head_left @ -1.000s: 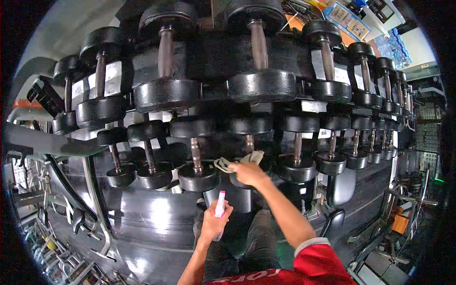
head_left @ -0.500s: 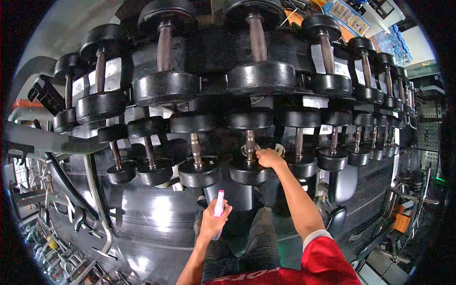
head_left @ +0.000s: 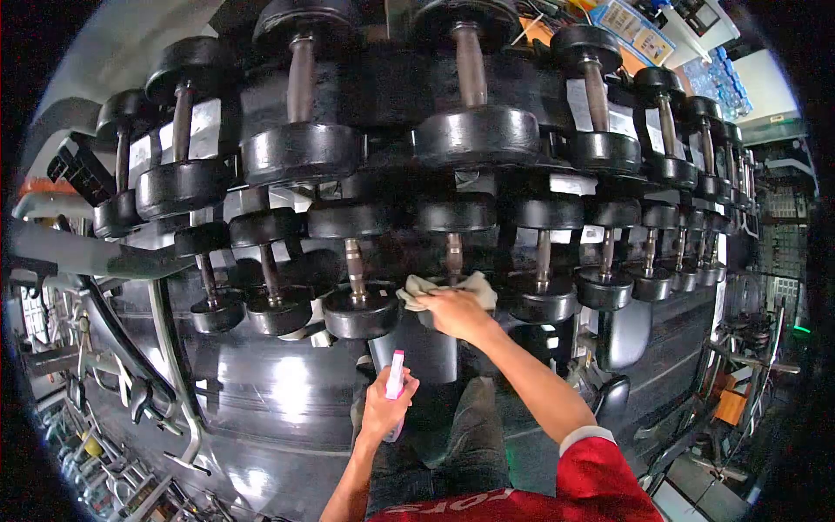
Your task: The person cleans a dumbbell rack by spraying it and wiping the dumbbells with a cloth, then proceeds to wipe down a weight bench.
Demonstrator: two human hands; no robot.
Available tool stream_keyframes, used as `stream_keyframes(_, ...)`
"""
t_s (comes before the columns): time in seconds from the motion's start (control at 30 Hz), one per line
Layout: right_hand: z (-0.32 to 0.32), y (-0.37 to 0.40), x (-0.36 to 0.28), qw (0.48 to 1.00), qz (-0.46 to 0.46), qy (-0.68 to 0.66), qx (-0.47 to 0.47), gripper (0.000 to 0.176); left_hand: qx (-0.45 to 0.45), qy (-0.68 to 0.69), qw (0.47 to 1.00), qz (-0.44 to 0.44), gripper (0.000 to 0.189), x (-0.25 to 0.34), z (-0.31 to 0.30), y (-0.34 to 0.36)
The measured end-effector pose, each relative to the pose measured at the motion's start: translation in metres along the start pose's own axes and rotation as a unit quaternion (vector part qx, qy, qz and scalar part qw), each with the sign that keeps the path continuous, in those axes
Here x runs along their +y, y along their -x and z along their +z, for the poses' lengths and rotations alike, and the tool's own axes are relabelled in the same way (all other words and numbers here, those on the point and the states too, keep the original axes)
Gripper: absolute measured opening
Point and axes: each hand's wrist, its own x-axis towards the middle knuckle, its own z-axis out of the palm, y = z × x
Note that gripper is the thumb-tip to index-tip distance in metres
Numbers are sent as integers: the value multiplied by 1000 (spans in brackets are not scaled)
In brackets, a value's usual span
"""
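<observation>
My left hand [head_left: 387, 404] is wrapped round a spray bottle [head_left: 396, 376] with a pink and white top, low in front of my legs. A pale cloth [head_left: 478, 289] lies on the front weight head of a lower-row dumbbell [head_left: 454, 248]. Over that cloth rests my right hand [head_left: 457, 313], pressing it against the black weight; its fingertips are partly hidden by the hand. The metal handle of this dumbbell shows just beyond the cloth.
Black dumbbells fill the upper rack row [head_left: 477, 137] and the lower row on both sides. A bench [head_left: 624, 335] stands right of my arm. Gym machine frames [head_left: 170, 348] stand at left. Water bottles [head_left: 720, 83] sit at upper right.
My right hand has moved left from beside the dumbbell's handle onto its front weight. The cloth, mostly hidden before, is now spread under it. My left hand still holds the spray bottle.
</observation>
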Motion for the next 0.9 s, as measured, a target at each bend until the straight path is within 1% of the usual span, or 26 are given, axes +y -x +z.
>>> stream_keyframes(0.07, 19, -25, -2, 999, 16, -26, -13, 35, 1, -6, 1000, 2, 26, -1, 2, 0)
stream_keyframes(0.13, 31, -51, -3, 992, 81, 19, -97, 29, 1, -12, 1000, 4, 26, -1, 4, 0)
stream_keyframes(0.17, 36, -58, -7, 992, 83, 16, -95, 29, 2, -13, 1000, 12, 26, -1, 5, 1)
stream_keyframes(0.23, 39, -66, -13, 990, 120, 19, -76, 21, -1, -17, 1000, 20, 26, 0, 8, 2)
stream_keyframes(0.27, 36, -64, -13, 987, 101, 40, -121, 24, -5, -18, 1000, 20, 26, -1, 9, 3)
stream_keyframes(0.3, 31, -56, -10, 987, 104, 39, -119, 24, -9, -18, 1000, 23, 26, -1, 9, 3)
stream_keyframes(0.37, 10, -26, -2, 996, 15, -14, -88, 28, -11, -19, 999, 25, 26, 1, 10, 3)
stream_keyframes(0.43, 23, -1, 38, 988, -58, -146, -9, 31, -6, -16, 1000, 24, 26, 3, 7, 4)
stream_keyframes(0.5, -26, 30, 37, 988, -37, -148, 4, 31, -5, -13, 1000, 19, 26, 5, 5, 6)
stream_keyframes(0.57, -15, 56, 60, 981, -9, -157, 111, 30, -3, -8, 1000, 17, 26, 0, 0, 6)
stream_keyframes(0.6, -8, 68, 68, 982, -8, -154, 111, 30, 0, -4, 1000, 18, 26, -1, -2, 6)
stream_keyframes(0.67, 14, 89, 74, 950, 69, -174, 251, 30, -1, -5, 1000, 14, 26, 3, -6, 8)
stream_keyframes(0.7, 28, 96, 72, 951, 76, -135, 267, 32, -2, -9, 1000, 9, 25, 4, -8, 9)
stream_keyframes(0.77, 26, 98, 52, 977, 22, -3, 211, 35, 1, -18, 1000, 8, 25, 2, -10, 9)
stream_keyframes(0.8, 22, 95, 41, 980, -50, 84, 174, 36, 1, -29, 1000, 5, 25, 0, -10, 10)
stream_keyframes(0.83, 41, 93, 42, 964, -137, 114, 196, 38, -1, -31, 1000, 3, 25, -1, -10, 10)
stream_keyframes(0.9, 26, 75, 10, 949, -181, 180, 183, 35, 1, -13, 1000, 7, 25, -1, -9, 9)
